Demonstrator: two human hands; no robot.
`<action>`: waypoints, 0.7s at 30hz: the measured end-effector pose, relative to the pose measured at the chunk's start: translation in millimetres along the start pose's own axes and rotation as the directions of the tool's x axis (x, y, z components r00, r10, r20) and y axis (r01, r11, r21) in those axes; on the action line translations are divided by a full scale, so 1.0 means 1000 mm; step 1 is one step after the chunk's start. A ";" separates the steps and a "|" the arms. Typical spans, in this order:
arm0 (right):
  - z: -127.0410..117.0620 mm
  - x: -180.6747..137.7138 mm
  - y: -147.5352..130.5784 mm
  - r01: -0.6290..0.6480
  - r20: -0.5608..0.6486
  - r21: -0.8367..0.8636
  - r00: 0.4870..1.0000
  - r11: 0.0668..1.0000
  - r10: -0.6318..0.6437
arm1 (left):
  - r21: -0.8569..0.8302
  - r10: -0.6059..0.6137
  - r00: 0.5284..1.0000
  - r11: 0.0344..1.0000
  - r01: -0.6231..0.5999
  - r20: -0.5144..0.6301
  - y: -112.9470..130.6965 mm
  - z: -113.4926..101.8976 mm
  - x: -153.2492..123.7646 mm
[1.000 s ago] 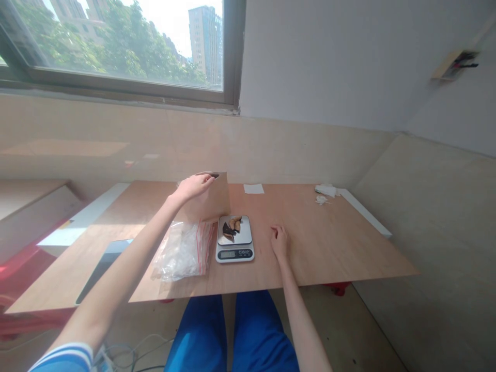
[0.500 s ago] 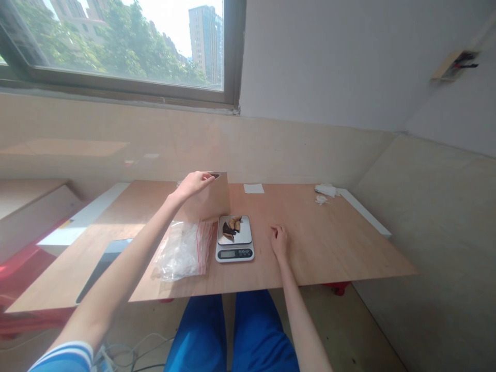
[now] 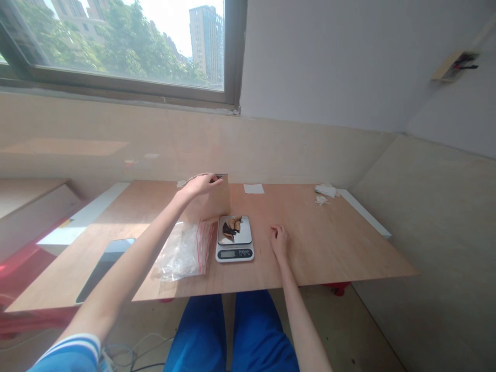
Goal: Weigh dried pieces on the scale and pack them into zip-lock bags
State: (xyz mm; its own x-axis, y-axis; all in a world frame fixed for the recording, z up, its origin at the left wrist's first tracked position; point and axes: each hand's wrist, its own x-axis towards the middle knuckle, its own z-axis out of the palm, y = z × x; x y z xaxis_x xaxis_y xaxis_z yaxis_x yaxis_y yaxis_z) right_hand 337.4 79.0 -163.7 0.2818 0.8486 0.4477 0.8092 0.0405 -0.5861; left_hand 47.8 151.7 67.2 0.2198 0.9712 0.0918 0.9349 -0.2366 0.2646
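- Brown, dark-edged dried slices (image 3: pixel 228 230) lie in a loose cluster on the plate of the digital kitchen scale (image 3: pixel 232 253), presumably so that their weight registers; the display's figures are too small to read.
- The cardboard box (image 3: pixel 209 204) stands upright just behind the scale, mouth upward, likely so that a hand can get in from above.
- Clear zip-lock bags (image 3: pixel 186 253) with red seal strips lie just left of the scale, probably to be within easy reach on the worktop (image 3: pixel 329 248).
- The left hand (image 3: pixel 202 185) is at the box's mouth, fingers partly bent; whether it grips the rim or holds anything, I cannot tell.
- The right hand (image 3: pixel 279 240) rests on the worktop right of the scale, loosely curled, released, with nothing visible in it.
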 end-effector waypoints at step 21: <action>0.001 -0.002 -0.001 0.009 -0.026 -0.001 1.000 1.000 -0.009 | -0.145 0.198 0.849 0.942 -0.303 -0.490 0.030 0.018 -0.037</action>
State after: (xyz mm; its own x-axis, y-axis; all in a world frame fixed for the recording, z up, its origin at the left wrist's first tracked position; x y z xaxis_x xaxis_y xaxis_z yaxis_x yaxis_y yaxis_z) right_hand 335.9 78.0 -164.6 0.2875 0.8345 0.4701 0.8122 0.0477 -0.5815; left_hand 72.3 108.8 54.8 0.2348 0.7644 0.6005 0.7737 -0.5209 0.3606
